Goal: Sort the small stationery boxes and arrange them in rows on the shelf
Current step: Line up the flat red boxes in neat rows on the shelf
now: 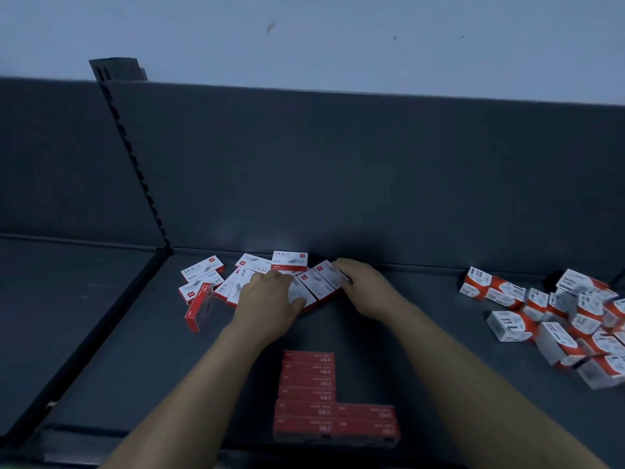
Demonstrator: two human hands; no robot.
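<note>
Several white-and-red staple boxes (203,269) lie scattered at the back of the dark shelf (135,350). Between my hands sits a tight group of these boxes (319,282), side by side. My left hand (269,296) presses flat on the group's left end and my right hand (362,282) cups its right end. One box (199,308) stands on its edge at the left. Near the front edge, red boxes (309,377) stand in neat rows.
A heap of white-and-orange paper-clip boxes (558,319) fills the shelf's right side. A slotted upright post (132,154) and the dark back panel (372,170) bound the shelf. Another shelf bay (50,299) lies to the left.
</note>
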